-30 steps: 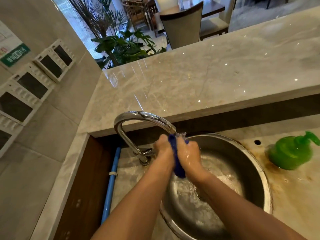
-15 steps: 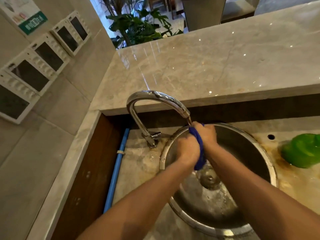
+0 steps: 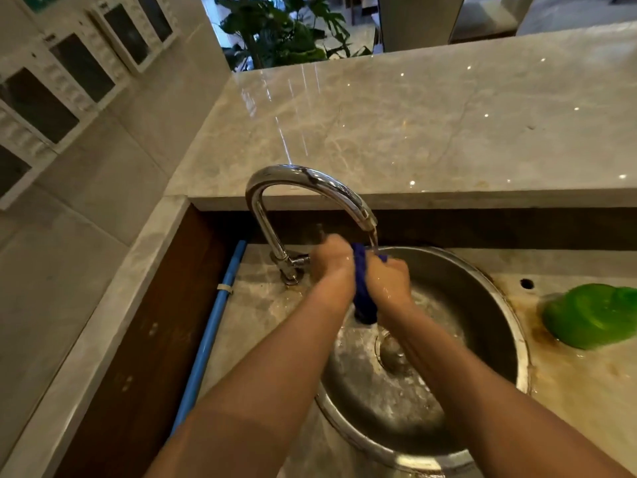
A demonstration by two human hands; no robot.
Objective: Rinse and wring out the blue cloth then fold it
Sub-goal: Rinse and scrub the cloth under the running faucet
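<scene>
The bunched, wet dark-blue cloth (image 3: 362, 288) is held upright just right of the frame's centre, squeezed between two bare hands over the sink. Its upper end is met by a thin stream of water (image 3: 373, 240), and its lower end hangs free below the wrists. The cloth's left side is gripped by the left hand (image 3: 331, 264), fingers curled round it, though this hand is blurred. The right side is gripped by the right hand (image 3: 392, 281), also curled round the fabric and shiny with water. Both forearms are stretched up from the bottom edge of the frame.

Directly above the hands, the spout of a curved chrome gooseneck tap (image 3: 303, 177) is seen, its base fixed left of the hands. Below and to the right, a round stainless-steel sink (image 3: 518, 339) is set into a stained stone worktop, with a metal drain (image 3: 393, 353) in its wet bottom.

At the right edge a green plastic bottle (image 3: 593, 316) is placed on the worktop, near a small dark hole (image 3: 526, 283). A light-blue pipe (image 3: 210, 326) is run diagonally at lower left. A polished grey marble counter (image 3: 413, 115) is raised behind the tap. Green leafy plants (image 3: 282, 29) are seen at top centre, and white-framed dark panels (image 3: 69, 74) are mounted on the wall at upper left.
</scene>
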